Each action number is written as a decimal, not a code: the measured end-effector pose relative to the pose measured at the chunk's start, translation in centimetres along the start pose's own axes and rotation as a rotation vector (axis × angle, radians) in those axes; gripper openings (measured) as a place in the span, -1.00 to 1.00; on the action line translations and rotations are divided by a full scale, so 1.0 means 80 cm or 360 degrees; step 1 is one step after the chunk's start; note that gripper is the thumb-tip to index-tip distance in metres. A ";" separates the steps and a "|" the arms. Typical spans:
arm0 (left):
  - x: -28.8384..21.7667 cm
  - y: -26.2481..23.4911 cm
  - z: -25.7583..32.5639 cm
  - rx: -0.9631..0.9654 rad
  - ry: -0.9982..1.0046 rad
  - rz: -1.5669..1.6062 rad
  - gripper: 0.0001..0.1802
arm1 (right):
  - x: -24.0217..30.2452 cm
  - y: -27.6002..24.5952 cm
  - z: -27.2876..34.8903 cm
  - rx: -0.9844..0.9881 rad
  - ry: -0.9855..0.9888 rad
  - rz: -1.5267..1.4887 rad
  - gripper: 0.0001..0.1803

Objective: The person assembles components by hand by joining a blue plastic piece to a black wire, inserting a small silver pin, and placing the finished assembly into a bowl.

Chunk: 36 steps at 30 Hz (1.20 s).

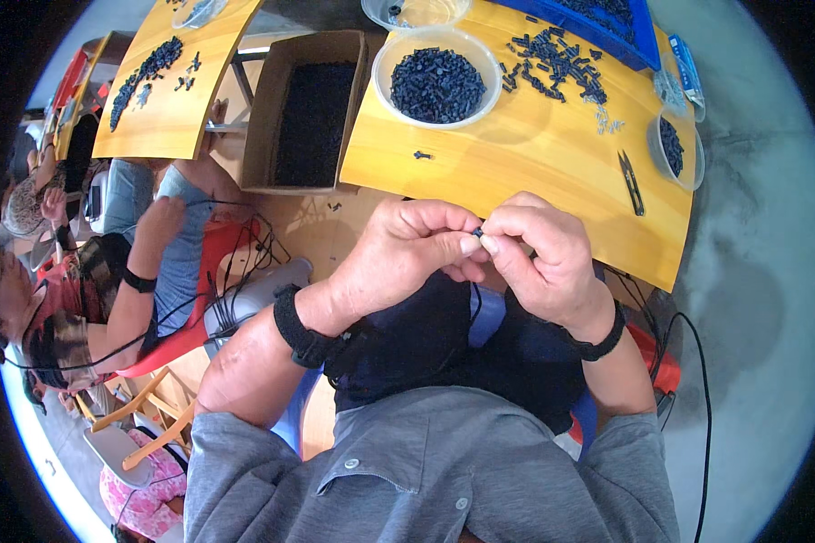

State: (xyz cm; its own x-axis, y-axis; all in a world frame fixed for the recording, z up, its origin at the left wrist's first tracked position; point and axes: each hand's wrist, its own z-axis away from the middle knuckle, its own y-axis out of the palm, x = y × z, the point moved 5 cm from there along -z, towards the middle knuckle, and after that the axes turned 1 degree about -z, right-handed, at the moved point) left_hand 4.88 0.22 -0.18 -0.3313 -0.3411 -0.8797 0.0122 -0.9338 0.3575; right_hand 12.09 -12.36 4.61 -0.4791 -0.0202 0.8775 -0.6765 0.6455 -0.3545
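Note:
My left hand (398,249) and my right hand (548,258) meet in front of the table's near edge. Thumbs and fingertips pinch a small dark part (478,233) between them; most of it is hidden by the fingers. Beyond the hands, a single black piece (423,156) lies on the yellow table (516,172). A round translucent tub (383,90) behind it is full of small black parts. To the right rests a slim dark tool (631,184), tweezers or snips, its points away from me.
Loose black parts (557,63) and small clear pieces (607,119) lie farther back. A blue bin (638,36) and a tipped clear cup (688,154) stand at right. Left are a cardboard box (258,109) and a seated co-worker (109,299). Cables hang beside both my arms.

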 end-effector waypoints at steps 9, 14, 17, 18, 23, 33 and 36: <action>0.000 0.001 0.003 -0.0015 -0.0073 0.0038 -0.87 | 0.014 0.004 -0.008 0.0185 -0.0382 0.0565 -0.83; 0.012 0.002 0.004 -0.0032 -0.0181 -0.0013 -0.88 | 0.014 0.001 -0.010 0.0359 -0.0350 0.0582 -0.89; 0.014 0.003 -0.001 0.0051 -0.0231 -0.0163 -0.88 | 0.000 -0.002 -0.011 0.0628 -0.0123 0.0395 -0.96; 0.014 0.005 -0.001 0.0116 -0.0243 -0.0247 -0.88 | -0.008 -0.012 -0.016 0.0625 -0.0126 0.0405 -0.96; 0.017 0.004 -0.002 0.0164 -0.0209 -0.0402 -0.90 | -0.126 -0.094 -0.072 -0.0042 0.0308 0.0710 -0.87; 0.011 0.002 -0.007 0.0236 -0.0055 -0.0729 -0.91 | -0.209 -0.118 -0.146 0.0223 0.0203 0.1239 -0.77; 0.010 0.001 -0.008 0.0215 0.0028 -0.0800 -0.90 | -0.217 -0.112 -0.152 0.0256 0.0163 0.1274 -0.79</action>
State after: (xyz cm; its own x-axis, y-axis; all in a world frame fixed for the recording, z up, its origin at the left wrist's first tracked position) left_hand 5.22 -0.17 -1.06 -0.2493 0.1430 -0.9578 -0.2664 -0.9610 -0.0742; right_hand 33.25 -8.48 -3.49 -0.8025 0.4746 0.3616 -0.2272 0.3173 -0.9207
